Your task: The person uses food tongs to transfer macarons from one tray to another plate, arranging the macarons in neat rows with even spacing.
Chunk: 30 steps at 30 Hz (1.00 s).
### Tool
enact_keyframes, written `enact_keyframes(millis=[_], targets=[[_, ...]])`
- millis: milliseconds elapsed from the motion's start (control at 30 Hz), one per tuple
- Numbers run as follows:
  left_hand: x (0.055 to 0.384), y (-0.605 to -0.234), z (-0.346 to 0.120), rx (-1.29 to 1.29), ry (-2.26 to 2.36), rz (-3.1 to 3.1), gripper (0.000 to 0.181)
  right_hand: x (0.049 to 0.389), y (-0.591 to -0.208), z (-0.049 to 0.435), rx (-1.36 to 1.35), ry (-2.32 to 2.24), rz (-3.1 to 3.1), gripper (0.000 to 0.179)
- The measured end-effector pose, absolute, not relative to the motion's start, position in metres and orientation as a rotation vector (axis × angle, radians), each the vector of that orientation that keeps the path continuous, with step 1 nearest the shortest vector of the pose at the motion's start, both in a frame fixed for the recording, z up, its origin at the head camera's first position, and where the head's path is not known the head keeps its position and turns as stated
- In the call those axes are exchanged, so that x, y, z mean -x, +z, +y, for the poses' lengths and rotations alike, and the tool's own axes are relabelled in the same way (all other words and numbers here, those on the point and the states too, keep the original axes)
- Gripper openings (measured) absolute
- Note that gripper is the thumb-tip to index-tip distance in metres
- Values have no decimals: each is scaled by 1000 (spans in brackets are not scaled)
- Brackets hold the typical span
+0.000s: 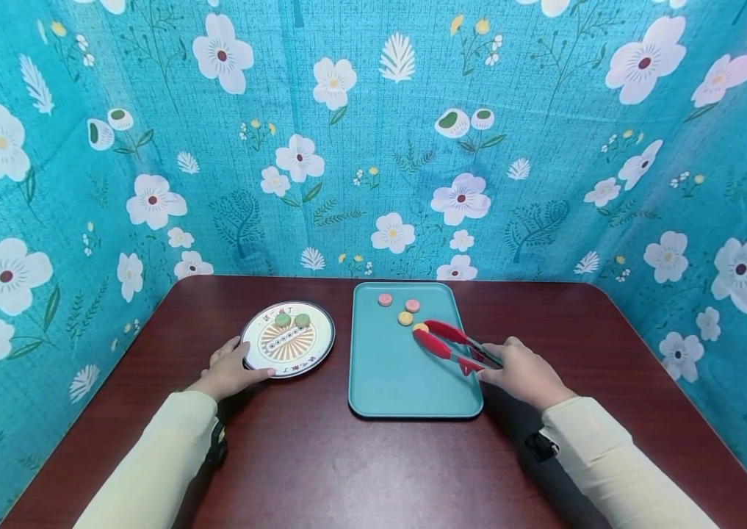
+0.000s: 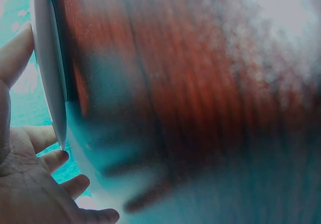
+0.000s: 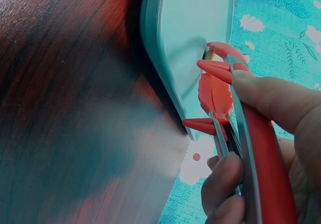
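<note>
My left hand (image 1: 226, 373) holds the rim of a round white plate (image 1: 314, 353), thumb along the front edge and fingers at the left side. Two green macarons (image 1: 283, 320) lie on that plate. In the left wrist view, the plate (image 2: 50, 73) appears edge-on between thumb and fingers. My right hand (image 1: 524, 373) grips red-tipped tongs (image 1: 442, 348) over the blue-green tray (image 1: 406, 382). The tongs' tips stand at either side of a yellow macaron (image 1: 420, 328); whether they squeeze it I cannot tell. Another yellow macaron (image 1: 405, 318) and two pink macarons (image 1: 412, 305) lie nearby on the tray.
The dark reddish-brown table (image 1: 320, 470) carries the plate on the left and the tray at centre right. A blue floral cloth (image 1: 360, 147) hangs behind the table and along both sides.
</note>
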State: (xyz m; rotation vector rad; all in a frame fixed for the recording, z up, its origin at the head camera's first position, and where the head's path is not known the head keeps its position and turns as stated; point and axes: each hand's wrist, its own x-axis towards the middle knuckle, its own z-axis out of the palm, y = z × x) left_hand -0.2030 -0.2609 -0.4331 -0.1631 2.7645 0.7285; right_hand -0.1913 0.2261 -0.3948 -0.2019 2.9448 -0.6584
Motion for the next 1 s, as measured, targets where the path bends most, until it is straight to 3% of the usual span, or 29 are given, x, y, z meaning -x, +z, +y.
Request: enact_keyframes(millis=[1000], targets=[[203,-434,-261,171,738,2758,105,194,-390,221,223,-671,2972,67]])
